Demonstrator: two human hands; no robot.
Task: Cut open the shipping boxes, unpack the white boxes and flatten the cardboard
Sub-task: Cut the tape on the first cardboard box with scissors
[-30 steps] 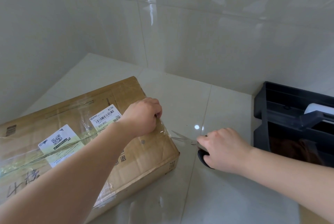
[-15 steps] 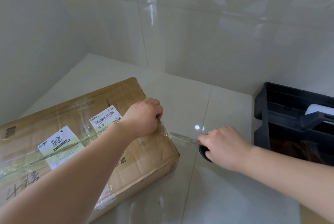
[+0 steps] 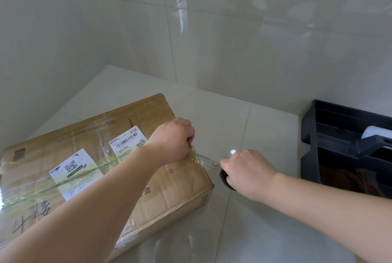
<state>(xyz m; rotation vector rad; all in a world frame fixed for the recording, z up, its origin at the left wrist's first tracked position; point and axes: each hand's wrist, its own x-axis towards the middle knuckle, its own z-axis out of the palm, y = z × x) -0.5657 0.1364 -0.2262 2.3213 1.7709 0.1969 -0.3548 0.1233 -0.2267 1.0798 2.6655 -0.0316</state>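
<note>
The right hand (image 3: 247, 174) has slid in toward the box since a second ago, and the scissors (image 3: 212, 164) have closed the gap: their blades now reach the taped end of the shipping box (image 3: 174, 186), where before they sat clear of it. The left hand (image 3: 171, 140) has barely shifted, fist curled on the top edge at the near corner, fingers bunched on the clear tape (image 3: 196, 156) there.

The right hand's fingers are wrapped round the black handle loops, blades thin and silvery, pointing left at the box seam. Whether the blades are parted or together, hard to tell.

The box is brown corrugated cardboard, creased and scuffed, a flat rectangle lying on the glossy pale tiled floor (image 3: 244, 118), its long axis running from lower left to upper right. Shiny, wrinkled tape runs down its middle seam, over two white labels (image 3: 127, 142) with barcodes, and there's handwriting at the lower left. A black plastic rack (image 3: 331, 118) stands well to the right against the tiled wall.
</note>
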